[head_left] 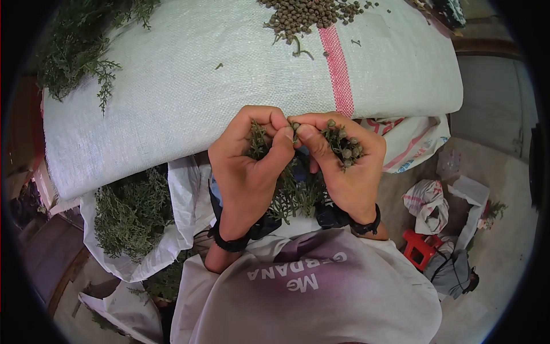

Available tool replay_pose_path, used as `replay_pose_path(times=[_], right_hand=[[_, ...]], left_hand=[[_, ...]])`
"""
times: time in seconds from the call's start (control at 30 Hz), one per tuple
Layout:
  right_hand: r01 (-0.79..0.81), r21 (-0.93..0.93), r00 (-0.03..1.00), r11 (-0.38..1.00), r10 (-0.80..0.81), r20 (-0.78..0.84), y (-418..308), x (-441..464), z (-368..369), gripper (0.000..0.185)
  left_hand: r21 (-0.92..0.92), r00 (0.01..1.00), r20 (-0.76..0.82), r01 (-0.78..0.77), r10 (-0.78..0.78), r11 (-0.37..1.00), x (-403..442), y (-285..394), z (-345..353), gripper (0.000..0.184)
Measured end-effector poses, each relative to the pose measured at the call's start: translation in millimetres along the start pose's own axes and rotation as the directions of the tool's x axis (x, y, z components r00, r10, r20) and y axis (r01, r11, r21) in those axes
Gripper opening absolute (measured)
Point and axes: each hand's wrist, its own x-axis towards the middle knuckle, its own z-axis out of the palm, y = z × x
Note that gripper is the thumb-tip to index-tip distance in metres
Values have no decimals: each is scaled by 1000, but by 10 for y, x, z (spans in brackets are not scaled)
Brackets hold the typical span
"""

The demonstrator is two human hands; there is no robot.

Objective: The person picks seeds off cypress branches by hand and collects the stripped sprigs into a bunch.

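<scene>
My left hand (250, 166) is closed, with a green conifer sprig (259, 140) showing inside its curled fingers. Several small round cones on short stems (344, 144) sit in the palm of my right hand (350, 172). The thumbs and forefingers of both hands meet in a pinch around a small greenish cone (294, 127). More conifer foliage (295, 198) shows below my hands, partly hidden by them. At the far side of the white woven sack (189, 97) lies a pile of loose round cones (303, 17).
Cut conifer branches (86, 49) lie on the sack's left end. Below it, an open white bag (183, 200) holds more greenery (134, 212). On the floor at right are a red plastic stool (421, 249), a striped bag (427, 205) and a grey cloth item (452, 272).
</scene>
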Motion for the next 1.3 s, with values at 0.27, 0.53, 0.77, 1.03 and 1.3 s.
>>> replay_pose_path(times=[0.27,0.53,0.77,1.03,1.3], right_hand=[[16,-15,1000,1000,-16,-10,8,25,6,14],[-154,230,988,961,150,38,-305,99,-267,32],[33,-19,929,999,-23,370,-136,86,-213,34],[84,78,994,993,-89,69,-245,-5,-398,25],[60,-85,964,995,-35,265,-84,-255,-356,18]], left_hand=[[38,1000,9,4,-5,999,22,25,-19,8],[8,987,-88,139,-137,990,48,221,-19,10],[153,990,-107,-72,89,986,2,97,-39,13],[-23,990,-144,-1,-3,1000,34,184,-109,19],[-113,997,-81,-26,17,993,38,106,-189,19]])
